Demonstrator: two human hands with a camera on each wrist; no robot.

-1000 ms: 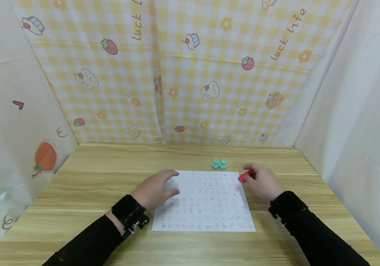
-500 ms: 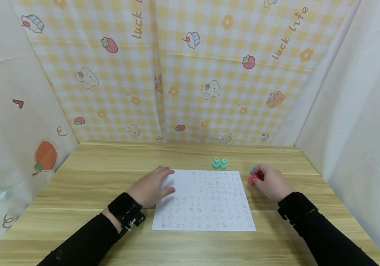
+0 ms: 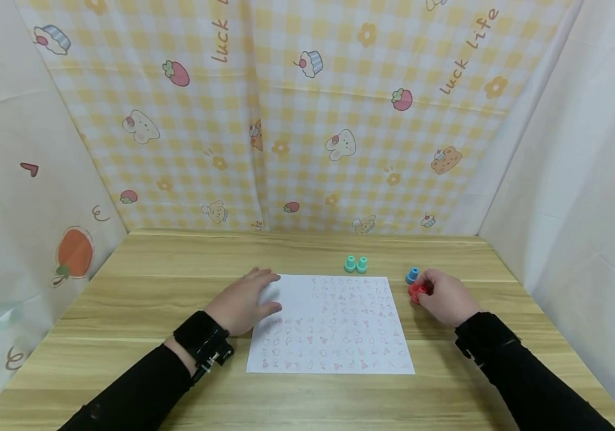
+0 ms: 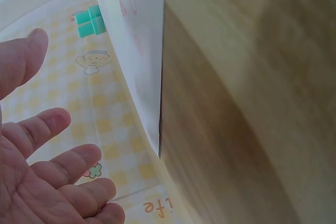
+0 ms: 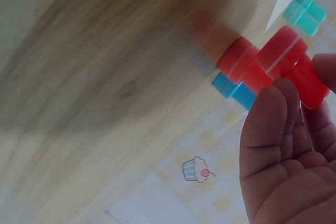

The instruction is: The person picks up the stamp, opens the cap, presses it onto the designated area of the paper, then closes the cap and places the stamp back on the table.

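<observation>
My right hand [image 3: 450, 299] pinches a red stamp [image 5: 289, 59] between thumb and fingers, to the right of the paper. A second red stamp [image 5: 243, 62] is close beside it in the right wrist view, partly behind the fingertips. Just behind them stands a blue stamp [image 3: 413, 276]. In the head view the red pair overlaps and the hand hides part of it. My left hand [image 3: 240, 302], thumb and fingers spread, is at the left edge of the white paper [image 3: 297, 299] and holds nothing. Rows of small red printed marks cover much of the sheet.
Two teal stamps, a left one [image 3: 350, 264] and a right one [image 3: 362, 265], stand side by side behind the paper. The wooden table [image 3: 178, 251] ends at a yellow checked curtain [image 3: 307, 173], with white cloth [image 3: 566, 197] on both sides.
My right hand has moved right with the red stamp, from the paper's right edge to beside the blue stamp, which now shows more fully. My left hand has drawn slightly left.
</observation>
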